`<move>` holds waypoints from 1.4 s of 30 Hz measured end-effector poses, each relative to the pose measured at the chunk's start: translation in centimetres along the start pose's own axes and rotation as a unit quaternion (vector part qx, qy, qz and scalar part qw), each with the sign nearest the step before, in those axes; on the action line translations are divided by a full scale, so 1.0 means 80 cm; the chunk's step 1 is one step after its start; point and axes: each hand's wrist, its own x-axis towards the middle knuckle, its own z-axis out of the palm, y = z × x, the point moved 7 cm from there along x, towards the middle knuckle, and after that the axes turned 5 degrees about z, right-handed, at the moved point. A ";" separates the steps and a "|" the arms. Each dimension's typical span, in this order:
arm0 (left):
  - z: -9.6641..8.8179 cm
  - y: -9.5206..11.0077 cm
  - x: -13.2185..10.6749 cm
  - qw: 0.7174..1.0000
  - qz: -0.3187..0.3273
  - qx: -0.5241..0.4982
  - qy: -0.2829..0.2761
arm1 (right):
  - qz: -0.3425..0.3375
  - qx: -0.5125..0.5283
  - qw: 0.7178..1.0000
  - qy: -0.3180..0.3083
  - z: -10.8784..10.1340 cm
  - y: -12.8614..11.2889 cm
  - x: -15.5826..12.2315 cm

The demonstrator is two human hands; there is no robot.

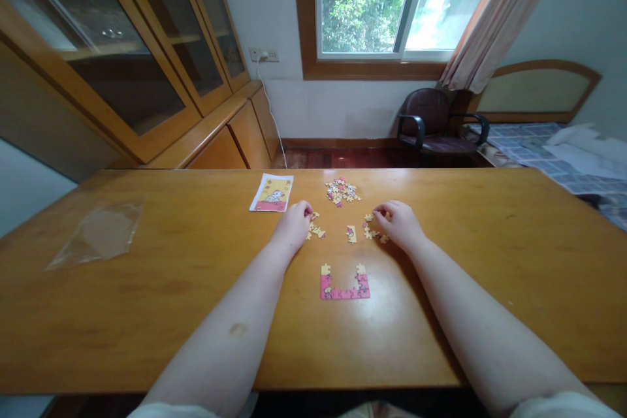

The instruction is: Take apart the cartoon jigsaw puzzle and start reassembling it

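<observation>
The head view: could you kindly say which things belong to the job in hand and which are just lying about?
Job:
pink-and-yellow U-shaped puzzle section
loose yellow-and-pink puzzle pieces
white-bordered rectangular picture sheet, probably the guide

Lying about:
clear plastic bag
maroon chair with black armrests

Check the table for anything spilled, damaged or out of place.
Nothing looks spilled or damaged. The clear bag lies askew at the left of the table, away from the loose pieces, so it looks slightly stray. The border's open top seems unfinished, not broken.
</observation>
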 end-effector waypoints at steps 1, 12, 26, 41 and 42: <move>0.002 0.008 -0.002 0.998 0.016 -0.055 0.012 | -0.040 0.013 0.999 0.001 -0.002 -0.013 -0.004; 0.057 0.063 -0.029 0.934 0.050 -0.339 -0.099 | -0.226 0.026 0.971 -0.071 0.001 -0.082 -0.038; 0.059 0.076 -0.038 0.935 0.053 -0.331 -0.115 | -0.238 0.005 0.966 -0.102 0.005 -0.083 -0.040; 0.044 0.097 -0.047 0.955 0.273 0.043 -0.112 | -0.208 -0.012 0.959 -0.194 0.030 -0.073 -0.038; 0.045 0.097 -0.048 0.952 0.279 0.048 -0.113 | -0.208 -0.013 0.958 -0.195 0.030 -0.073 -0.037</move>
